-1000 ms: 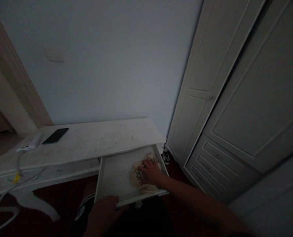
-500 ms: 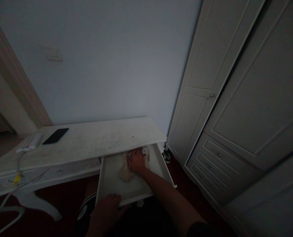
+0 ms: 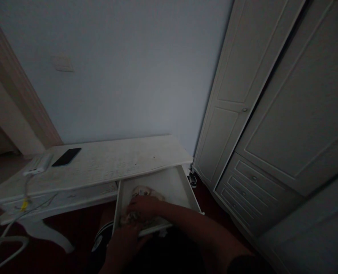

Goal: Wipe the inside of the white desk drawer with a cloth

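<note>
A white drawer (image 3: 183,192) is pulled out from the desk toward me. Inside it, at the front left, lies a soft beige cloth bundle (image 3: 154,193) with a patterned or printed part; the dim light hides its exact kind. My right hand (image 3: 143,207) reaches in from the right, its fingers closed on the bundle. At the drawer's front left corner, my left hand (image 3: 126,236) grips the front panel, thumb along the outside.
On the white desk top (image 3: 123,156) lie a dark phone (image 3: 67,156) and a white power strip (image 3: 39,163), whose cable hangs down at the left. A white wardrobe (image 3: 228,129) stands to the right. Dark shoes (image 3: 192,179) sit on the red floor beside the desk.
My right hand has drawn the beige cloth bundle from the back of the drawer toward its front left corner. My left hand stays on the drawer front.
</note>
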Demonstrator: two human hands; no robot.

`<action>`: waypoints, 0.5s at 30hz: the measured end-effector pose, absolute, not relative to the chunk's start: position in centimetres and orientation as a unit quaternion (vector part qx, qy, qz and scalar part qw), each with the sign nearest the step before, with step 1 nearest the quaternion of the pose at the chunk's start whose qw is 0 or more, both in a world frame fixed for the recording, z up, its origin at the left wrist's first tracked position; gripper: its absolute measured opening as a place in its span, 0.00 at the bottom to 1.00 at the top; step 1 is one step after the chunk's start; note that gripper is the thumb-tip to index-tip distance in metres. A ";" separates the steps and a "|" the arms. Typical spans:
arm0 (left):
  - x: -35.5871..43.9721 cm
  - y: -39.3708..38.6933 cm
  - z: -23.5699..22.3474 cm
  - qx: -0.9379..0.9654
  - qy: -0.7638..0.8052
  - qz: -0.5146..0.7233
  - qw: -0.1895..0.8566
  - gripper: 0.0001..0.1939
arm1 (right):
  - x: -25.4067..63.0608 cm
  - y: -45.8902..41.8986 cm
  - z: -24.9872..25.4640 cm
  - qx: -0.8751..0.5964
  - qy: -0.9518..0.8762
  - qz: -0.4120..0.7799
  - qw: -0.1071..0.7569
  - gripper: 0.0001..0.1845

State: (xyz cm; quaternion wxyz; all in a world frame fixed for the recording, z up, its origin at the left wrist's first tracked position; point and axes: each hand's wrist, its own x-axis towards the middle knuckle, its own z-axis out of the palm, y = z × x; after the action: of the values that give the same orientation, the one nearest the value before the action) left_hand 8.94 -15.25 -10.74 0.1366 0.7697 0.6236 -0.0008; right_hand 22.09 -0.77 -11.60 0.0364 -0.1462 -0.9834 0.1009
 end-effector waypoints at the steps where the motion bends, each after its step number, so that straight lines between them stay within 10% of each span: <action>1: 8.9 -15.3 -10.8 0.771 0.622 0.002 0.139 0.24 | 22.7 -1.0 -11.6 -0.133 -0.986 0.095 0.025 0.26; 15: 8.9 -15.5 -10.7 0.772 0.624 -0.006 0.119 0.27 | 33.7 0.2 -10.1 -0.392 -0.918 0.044 0.041 0.37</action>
State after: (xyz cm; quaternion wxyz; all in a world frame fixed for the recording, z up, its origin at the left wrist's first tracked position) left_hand 8.90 -15.45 -10.65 0.1195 0.7721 0.6242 -0.0063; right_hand 33.71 0.25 -10.06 0.0414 -0.3921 -0.9179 0.0441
